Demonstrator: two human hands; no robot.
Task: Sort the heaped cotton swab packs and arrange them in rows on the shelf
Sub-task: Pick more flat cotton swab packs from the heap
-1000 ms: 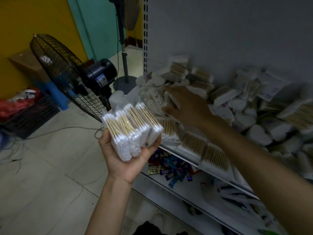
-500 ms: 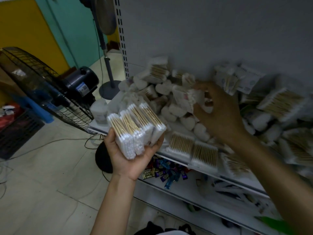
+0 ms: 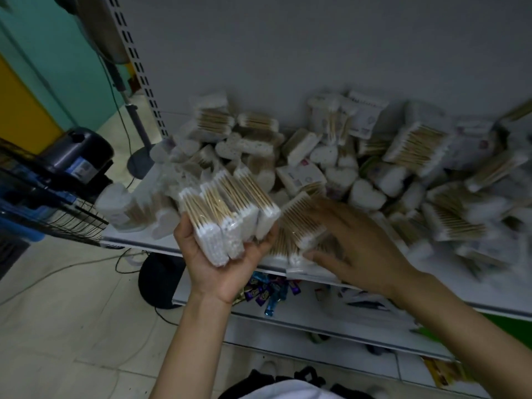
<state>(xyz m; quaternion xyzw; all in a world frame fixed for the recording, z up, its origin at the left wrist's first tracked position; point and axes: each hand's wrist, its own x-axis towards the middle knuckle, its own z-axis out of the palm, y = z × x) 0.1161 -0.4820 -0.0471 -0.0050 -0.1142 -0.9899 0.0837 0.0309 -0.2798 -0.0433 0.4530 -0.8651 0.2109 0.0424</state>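
My left hand (image 3: 221,272) grips a fanned stack of three clear cotton swab packs (image 3: 227,214) with wooden sticks, held upright just in front of the white shelf (image 3: 138,244). Right beside that stack, my right hand (image 3: 354,249) pinches one tilted swab pack (image 3: 299,223) between fingers and thumb, low over the shelf's front edge. More flat packs lie under it, partly hidden. A loose heap of swab packs (image 3: 403,156), some rectangular and some heart-shaped, covers the shelf back to the grey panel.
A black floor fan with a wire cage (image 3: 57,197) stands close to the shelf's left end, and a second fan's pole and base (image 3: 138,156) behind it. The lower shelf (image 3: 431,300) holds small candy wrappers (image 3: 267,289) and other goods. Cables run across the tiled floor.
My right hand has come down from the back of the heap to the shelf's front edge and now pinches a pack beside my left hand. The left hand keeps its three packs.
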